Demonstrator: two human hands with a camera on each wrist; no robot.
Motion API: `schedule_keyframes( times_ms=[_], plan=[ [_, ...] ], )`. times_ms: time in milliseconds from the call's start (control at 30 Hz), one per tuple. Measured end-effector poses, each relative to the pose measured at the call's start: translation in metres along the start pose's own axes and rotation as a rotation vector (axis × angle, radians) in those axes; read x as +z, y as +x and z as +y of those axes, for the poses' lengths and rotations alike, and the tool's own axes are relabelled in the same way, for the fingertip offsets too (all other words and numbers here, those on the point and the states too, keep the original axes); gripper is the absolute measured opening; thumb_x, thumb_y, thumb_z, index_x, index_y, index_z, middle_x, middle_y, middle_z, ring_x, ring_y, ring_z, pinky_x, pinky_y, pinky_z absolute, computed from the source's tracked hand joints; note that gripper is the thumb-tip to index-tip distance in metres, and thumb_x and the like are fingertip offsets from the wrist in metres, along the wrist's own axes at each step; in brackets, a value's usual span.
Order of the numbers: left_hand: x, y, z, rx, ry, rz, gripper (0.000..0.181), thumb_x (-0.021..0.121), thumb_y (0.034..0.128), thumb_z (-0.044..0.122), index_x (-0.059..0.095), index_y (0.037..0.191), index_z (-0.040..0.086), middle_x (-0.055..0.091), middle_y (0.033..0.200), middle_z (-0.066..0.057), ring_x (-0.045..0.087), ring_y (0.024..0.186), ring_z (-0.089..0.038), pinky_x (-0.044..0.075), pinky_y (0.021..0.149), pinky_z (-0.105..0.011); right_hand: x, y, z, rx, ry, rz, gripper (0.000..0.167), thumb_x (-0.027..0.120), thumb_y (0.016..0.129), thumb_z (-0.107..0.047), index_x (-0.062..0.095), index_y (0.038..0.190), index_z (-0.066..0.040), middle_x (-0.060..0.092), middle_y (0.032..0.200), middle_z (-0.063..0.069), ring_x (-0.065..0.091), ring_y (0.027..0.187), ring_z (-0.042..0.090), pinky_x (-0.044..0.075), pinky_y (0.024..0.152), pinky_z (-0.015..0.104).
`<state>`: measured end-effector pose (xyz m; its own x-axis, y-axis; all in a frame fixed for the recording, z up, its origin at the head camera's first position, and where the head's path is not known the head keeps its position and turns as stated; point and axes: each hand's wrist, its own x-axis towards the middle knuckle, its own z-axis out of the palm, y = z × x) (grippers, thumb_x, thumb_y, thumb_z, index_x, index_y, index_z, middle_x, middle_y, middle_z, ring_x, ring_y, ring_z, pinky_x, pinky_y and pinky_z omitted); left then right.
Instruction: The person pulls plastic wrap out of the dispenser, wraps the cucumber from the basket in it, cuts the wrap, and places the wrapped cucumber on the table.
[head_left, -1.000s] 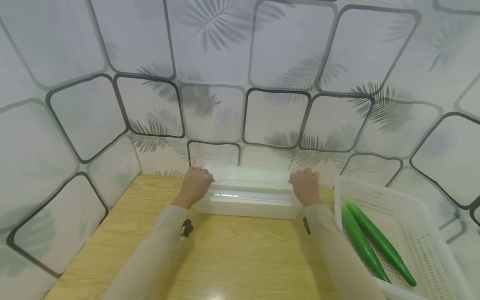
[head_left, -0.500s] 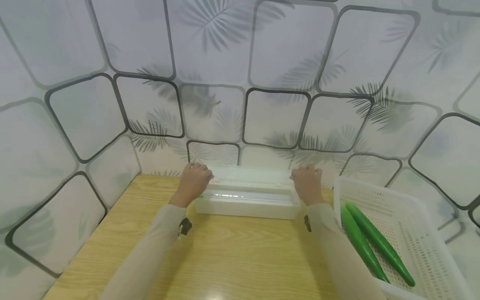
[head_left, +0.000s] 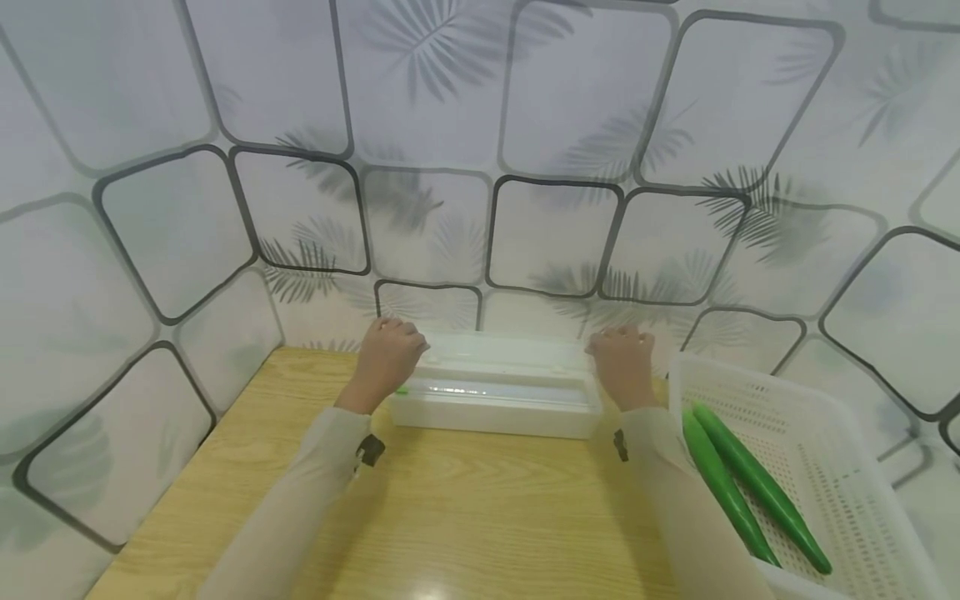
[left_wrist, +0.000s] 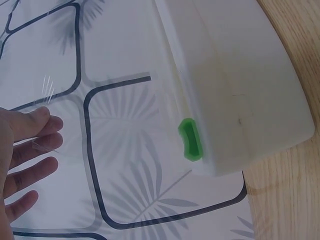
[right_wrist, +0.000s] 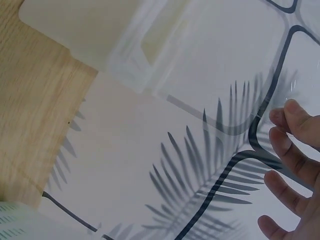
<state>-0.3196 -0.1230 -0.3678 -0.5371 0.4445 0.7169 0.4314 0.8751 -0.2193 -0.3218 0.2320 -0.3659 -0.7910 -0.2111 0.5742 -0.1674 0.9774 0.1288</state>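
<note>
A long white cling film dispenser (head_left: 495,421) lies near the wall at the back of the table, its pale lid (head_left: 495,350) raised behind it. A green slide cutter (left_wrist: 191,140) shows at its left end. Clear cling film (left_wrist: 47,90) is barely visible, with creases and glints by the fingertips. At the box's left, my left hand (head_left: 390,358) is raised above it and pinches the film between thumb and index finger, other fingers loosely bent. At the right, my right hand (head_left: 622,362) pinches the film's other corner the same way. Both hands are apart from the box.
A white perforated basket (head_left: 862,467) stands at the right, with two long green cucumbers (head_left: 757,475) in it. Patterned wall covering (head_left: 555,233) rises right behind the dispenser. The wooden table (head_left: 480,508) stretches in front of it.
Both hands have risen a little from the dispenser, and the right hand has shifted slightly right. The green cutter has come into sight beside the left hand.
</note>
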Motion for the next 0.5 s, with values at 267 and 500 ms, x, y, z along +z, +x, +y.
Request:
schedule_keyframes(
  times_ms=[267,500],
  plan=[
    [-0.006,0.0,0.0,-0.001,-0.021,0.039,0.012,0.074,0.0782,0.023,0.072,0.075,0.012,0.07,0.076,-0.002,0.064,0.075,-0.021,0.051,0.083,-0.04,-0.007,-0.002,0.0,0.006,0.012,0.074,0.018,0.069,0.081,-0.024,0.07,0.086,-0.007,0.07,0.087,0.017,0.057,0.09,0.041,0.045,0.08,0.06],
    [-0.014,0.001,0.002,0.0,-0.023,0.066,0.01,0.076,0.077,0.021,0.072,0.076,0.011,0.071,0.077,-0.002,0.065,0.076,-0.021,0.052,0.083,-0.04,-0.015,-0.002,0.001,0.007,-0.003,0.088,0.02,0.066,0.083,-0.026,0.07,0.088,-0.007,0.071,0.09,0.017,0.058,0.092,0.041,0.046,0.08,0.059]
  ],
)
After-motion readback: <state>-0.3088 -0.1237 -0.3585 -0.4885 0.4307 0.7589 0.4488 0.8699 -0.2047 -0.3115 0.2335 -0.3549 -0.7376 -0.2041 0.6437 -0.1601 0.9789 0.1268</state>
